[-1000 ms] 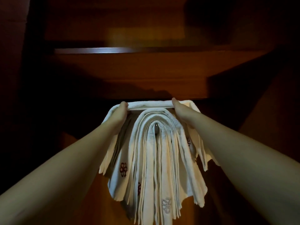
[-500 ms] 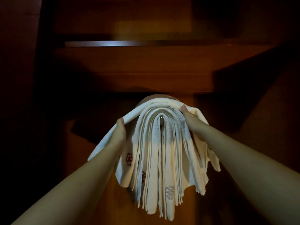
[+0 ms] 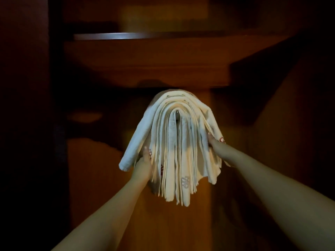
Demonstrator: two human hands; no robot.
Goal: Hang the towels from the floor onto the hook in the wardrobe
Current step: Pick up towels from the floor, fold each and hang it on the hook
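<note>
Arms reach up into the dark wooden wardrobe (image 3: 235,160). The left hand (image 3: 143,165) and right hand (image 3: 214,144) press the sides of the towels (image 3: 174,151), grip closed on cloth edges. Towels drape in soft cream layers over the hook (image 3: 177,115), under a shelf (image 3: 145,36).
</note>
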